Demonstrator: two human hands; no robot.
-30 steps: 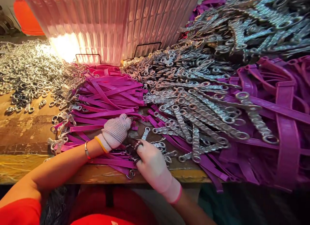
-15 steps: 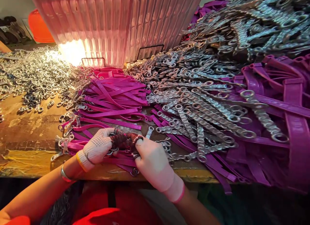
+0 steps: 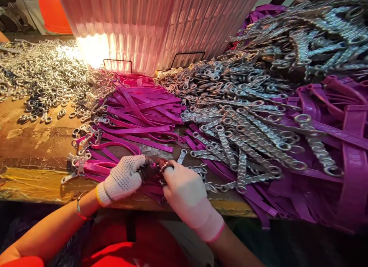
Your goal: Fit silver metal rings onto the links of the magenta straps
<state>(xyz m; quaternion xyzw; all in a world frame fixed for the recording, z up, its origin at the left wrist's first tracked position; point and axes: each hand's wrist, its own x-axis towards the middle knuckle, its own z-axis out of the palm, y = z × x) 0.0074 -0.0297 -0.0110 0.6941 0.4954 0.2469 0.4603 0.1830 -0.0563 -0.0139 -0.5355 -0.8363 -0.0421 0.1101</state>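
Note:
My left hand [image 3: 123,178], in a white dotted knit glove, and my right hand [image 3: 184,190], in a pale glove with dark worn fingertips, meet at the table's near edge. Their fingertips pinch the same small spot: a metal ring fitting [image 3: 162,169] at the end of a purple strap [image 3: 149,188]. What exactly each finger grips is hidden by the gloves. A fan of purple straps [image 3: 138,113] with metal clips lies just beyond my left hand. A heap of metal chain pieces [image 3: 244,144] lies beyond my right hand.
A worn wooden table [image 3: 31,144] carries a spread of loose metal rings [image 3: 37,83] at far left. A ribbed translucent pink panel [image 3: 149,25] stands at the back. Wide purple straps [image 3: 345,144] pile up at right, more chains [image 3: 301,40] at upper right. An orange object [image 3: 54,10] sits top left.
My left hand has drawn back from the strap pile toward the table edge and now meets my right hand at the strap end. The view has shifted slightly left.

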